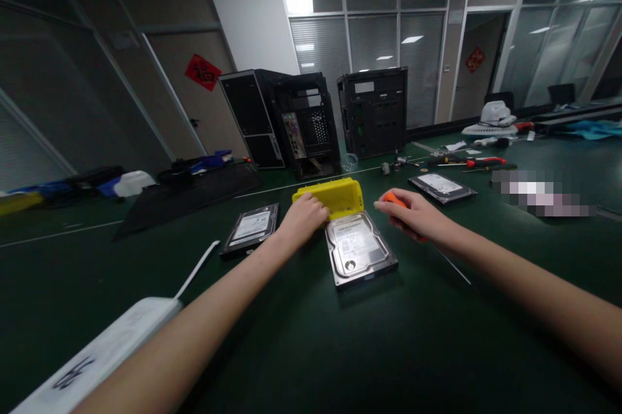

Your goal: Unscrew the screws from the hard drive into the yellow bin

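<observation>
A silver hard drive (360, 250) lies on the dark green table (311, 336) in front of me, label side up. Just behind it sits a yellow plastic box (335, 195). My left hand (304, 218) is curled, with its fingers pressed on the box's near left edge, next to the drive's far left corner. My right hand (415, 214) hovers to the right of the drive, closed around an orange-handled tool (394, 199) whose tip is hidden.
A second hard drive (252, 227) lies to the left and a third (442, 186) at the back right. Two black computer cases (291, 119) stand behind. Screwdrivers (479, 162) and small parts lie at the far right. A white power strip (97, 352) rests near my left forearm.
</observation>
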{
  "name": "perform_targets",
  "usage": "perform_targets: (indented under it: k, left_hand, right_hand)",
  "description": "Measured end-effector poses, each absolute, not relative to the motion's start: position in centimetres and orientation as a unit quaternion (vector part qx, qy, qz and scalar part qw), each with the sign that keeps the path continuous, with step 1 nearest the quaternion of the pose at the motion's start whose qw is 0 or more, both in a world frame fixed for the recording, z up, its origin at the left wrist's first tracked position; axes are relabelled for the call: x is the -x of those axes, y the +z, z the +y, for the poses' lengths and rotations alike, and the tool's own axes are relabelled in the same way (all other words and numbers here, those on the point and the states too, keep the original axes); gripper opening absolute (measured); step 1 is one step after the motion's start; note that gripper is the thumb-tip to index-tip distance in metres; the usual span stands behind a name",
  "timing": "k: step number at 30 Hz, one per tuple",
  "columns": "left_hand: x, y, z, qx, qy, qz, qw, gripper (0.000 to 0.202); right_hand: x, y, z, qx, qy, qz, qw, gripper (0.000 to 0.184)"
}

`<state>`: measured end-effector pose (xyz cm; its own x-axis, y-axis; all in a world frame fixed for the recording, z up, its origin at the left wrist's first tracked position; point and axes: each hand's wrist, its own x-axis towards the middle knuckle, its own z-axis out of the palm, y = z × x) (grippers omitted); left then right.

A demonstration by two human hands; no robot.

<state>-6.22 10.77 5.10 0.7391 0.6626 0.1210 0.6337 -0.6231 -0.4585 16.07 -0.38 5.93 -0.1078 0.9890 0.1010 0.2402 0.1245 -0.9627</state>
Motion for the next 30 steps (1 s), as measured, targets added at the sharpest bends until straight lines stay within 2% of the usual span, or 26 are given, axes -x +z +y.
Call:
perform_targets:
  k: [7, 13, 19, 25, 30]
  left_hand:
    - [4.8, 4.6, 10.7, 0.868, 0.026, -0.451, 0.205, 0.024]
    - [4.6, 4.3, 11.7, 0.86, 0.004, -0.475, 0.187, 0.021]
    - [5.1, 3.7, 12.0, 0.858, -0.02, -0.482, 0.178, 0.023]
    - [5.5, 3.3, 11.8, 0.859, -0.041, -0.483, 0.167, 0.023]
    - [5.6, 3.2, 12.2, 0.853, -0.051, -0.499, 0.144, 0.022]
  right_hand:
    - [-16.1, 5.9, -0.5, 0.502, 0.424, -0.621, 0.427, 0.03]
    - [-16.1, 6.1, -0.7, 0.504, 0.418, -0.63, 0.417, 0.023]
    - [-16.3, 6.4, -0.7, 0.497, 0.424, -0.625, 0.427, 0.03]
    - [-16.3, 6.4, -0.7, 0.506, 0.42, -0.627, 0.418, 0.02]
    - [-16.4, 6.2, -0.5, 0.5, 0.415, -0.629, 0.426, 0.02]
